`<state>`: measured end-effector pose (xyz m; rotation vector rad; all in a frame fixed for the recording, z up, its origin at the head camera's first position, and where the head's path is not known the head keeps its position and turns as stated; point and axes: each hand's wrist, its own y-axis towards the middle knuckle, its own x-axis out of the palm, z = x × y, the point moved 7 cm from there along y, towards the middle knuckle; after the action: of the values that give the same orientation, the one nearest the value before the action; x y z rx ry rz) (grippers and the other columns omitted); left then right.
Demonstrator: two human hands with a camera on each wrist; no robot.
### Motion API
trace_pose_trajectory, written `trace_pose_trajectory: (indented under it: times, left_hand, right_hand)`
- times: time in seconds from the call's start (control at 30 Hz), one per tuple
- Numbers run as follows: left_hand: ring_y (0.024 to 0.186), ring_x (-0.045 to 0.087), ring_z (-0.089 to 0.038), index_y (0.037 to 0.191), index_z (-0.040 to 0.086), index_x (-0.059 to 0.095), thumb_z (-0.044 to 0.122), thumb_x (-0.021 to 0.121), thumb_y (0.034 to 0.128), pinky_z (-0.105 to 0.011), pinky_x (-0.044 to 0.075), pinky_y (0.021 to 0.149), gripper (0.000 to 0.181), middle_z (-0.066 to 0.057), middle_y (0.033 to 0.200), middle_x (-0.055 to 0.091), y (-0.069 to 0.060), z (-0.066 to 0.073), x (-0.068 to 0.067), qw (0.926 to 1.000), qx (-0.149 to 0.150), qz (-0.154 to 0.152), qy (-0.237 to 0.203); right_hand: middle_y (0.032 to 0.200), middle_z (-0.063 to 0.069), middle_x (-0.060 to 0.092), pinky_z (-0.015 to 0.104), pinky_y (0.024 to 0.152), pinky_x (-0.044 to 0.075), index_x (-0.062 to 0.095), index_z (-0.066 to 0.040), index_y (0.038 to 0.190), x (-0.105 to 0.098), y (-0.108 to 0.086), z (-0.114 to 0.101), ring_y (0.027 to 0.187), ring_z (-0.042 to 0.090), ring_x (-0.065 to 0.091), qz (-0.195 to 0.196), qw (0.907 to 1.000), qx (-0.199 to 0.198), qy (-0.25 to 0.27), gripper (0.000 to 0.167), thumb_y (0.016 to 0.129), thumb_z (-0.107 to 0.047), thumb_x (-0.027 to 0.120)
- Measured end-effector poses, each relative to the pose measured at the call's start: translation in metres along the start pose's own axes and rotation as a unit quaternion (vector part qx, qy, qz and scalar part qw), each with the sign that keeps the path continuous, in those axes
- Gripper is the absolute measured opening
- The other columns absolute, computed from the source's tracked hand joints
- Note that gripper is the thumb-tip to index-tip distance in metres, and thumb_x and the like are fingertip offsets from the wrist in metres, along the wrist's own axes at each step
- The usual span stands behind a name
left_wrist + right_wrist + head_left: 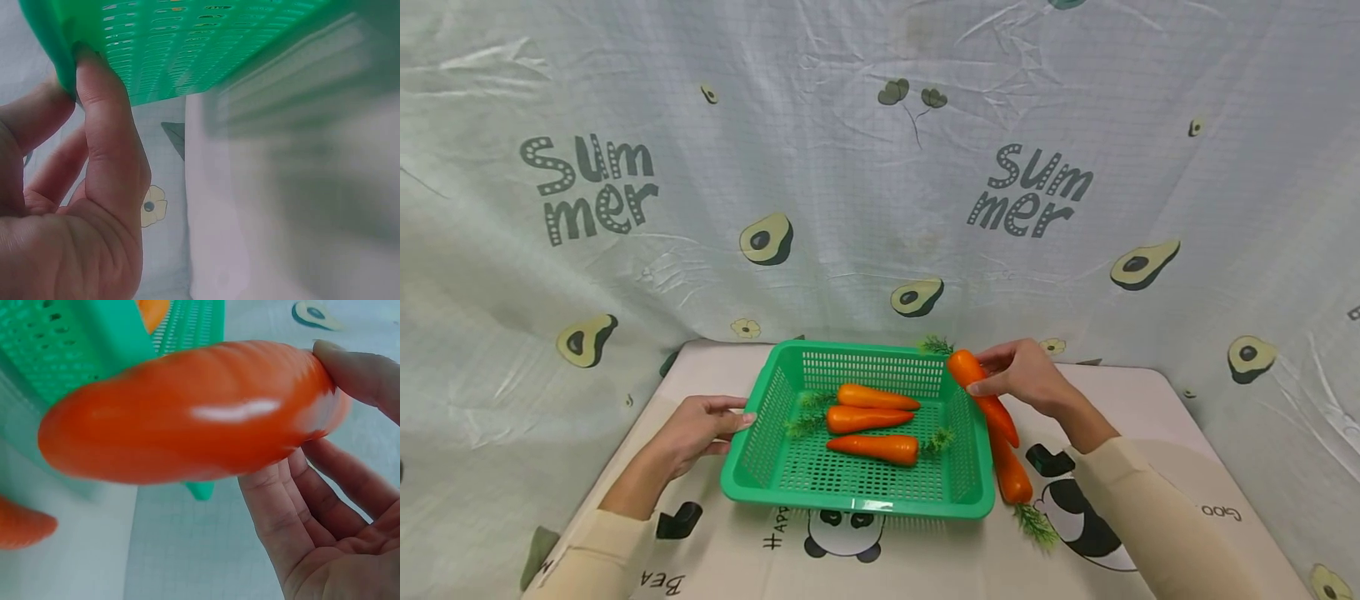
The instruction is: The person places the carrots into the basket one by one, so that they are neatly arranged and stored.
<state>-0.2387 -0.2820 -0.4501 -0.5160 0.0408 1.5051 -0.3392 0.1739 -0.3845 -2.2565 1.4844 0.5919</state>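
A green plastic basket (861,502) with slotted walls stands on the table. Inside it lie three orange carrots, among them an upper carrot (876,397), a middle carrot (868,419) and a lower carrot (876,448), with green feathery tops. My left hand (700,429) pinches the basket's left rim between thumb and fingers, as the left wrist view also shows. Over the right rim, my right hand (1026,375) holds another carrot (187,419) near its thick end, its tip pointing down and toward me. Below that, a further carrot (1011,473) lies on the table beside the basket.
The pale tablecloth (715,550) is printed with pandas and lettering. Behind the table hangs a white curtain (850,167) with avocado and "summer" prints, close to the table's back edge.
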Motion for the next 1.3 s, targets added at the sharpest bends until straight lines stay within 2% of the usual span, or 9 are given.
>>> trace_pose_trajectory:
  times: [0.47,0.77,1.3]
  left_hand:
    - [0.084,0.073,-0.011,0.148,-0.009,0.051,0.023,0.069,0.1023,-0.029,0.061,0.069,0.059,-0.003,0.102,0.078,0.002,0.001,-0.001,1.0,0.001,0.0,0.001]
    - [0.084,0.073,-0.011,0.147,-0.008,0.052,0.023,0.069,0.1025,-0.029,0.061,0.069,0.057,-0.002,0.102,0.078,0.003,0.001,0.0,1.0,0.003,0.002,0.003]
    - [0.085,0.072,-0.012,0.148,-0.009,0.051,0.024,0.07,0.1014,-0.03,0.061,0.071,0.06,-0.002,0.101,0.078,0.002,0.0,-0.001,1.0,-0.004,0.003,0.003]
  right_hand:
    - [0.106,0.015,0.077,0.035,0.079,0.061,0.073,0.002,0.122,0.023,0.014,-0.026,0.089,0.023,0.07,-0.032,0.9992,-0.024,0.0,0.052,0.079,-0.019,0.092]
    - [0.106,0.016,0.079,0.036,0.078,0.063,0.077,0.001,0.118,0.045,0.02,-0.043,0.086,0.022,0.074,-0.064,0.9964,-0.055,0.004,0.047,0.077,-0.017,0.092]
    - [0.101,0.015,0.08,0.033,0.077,0.062,0.076,0.004,0.118,0.085,0.029,-0.056,0.083,0.017,0.073,-0.109,0.9912,-0.075,-0.005,0.049,0.075,-0.013,0.093]
